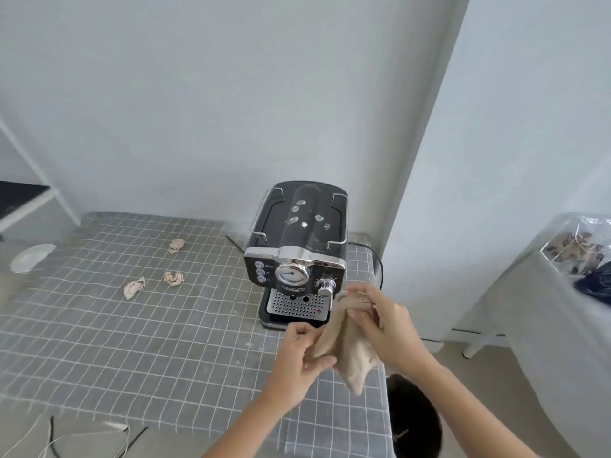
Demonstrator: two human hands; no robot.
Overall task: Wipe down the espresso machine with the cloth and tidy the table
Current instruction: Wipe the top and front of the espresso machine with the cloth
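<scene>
Both hands meet just in front of the espresso machine (295,256), holding a beige cloth (350,348) bunched between them above the grid-patterned table (132,342). Left hand (302,353) is closed, thumb and fingers pinching the cloth's near edge; right hand (385,320) is curled around the cloth's upper part, close to the machine's steam knob (325,285). Pale spots (305,214) mark the black top of the machine, which stands at the table's far right end. Three crumpled paper wads (165,267) lie well to the left of the machine. A clear-lined bin (582,249) holding rubbish stands off the table, right of the machine.
</scene>
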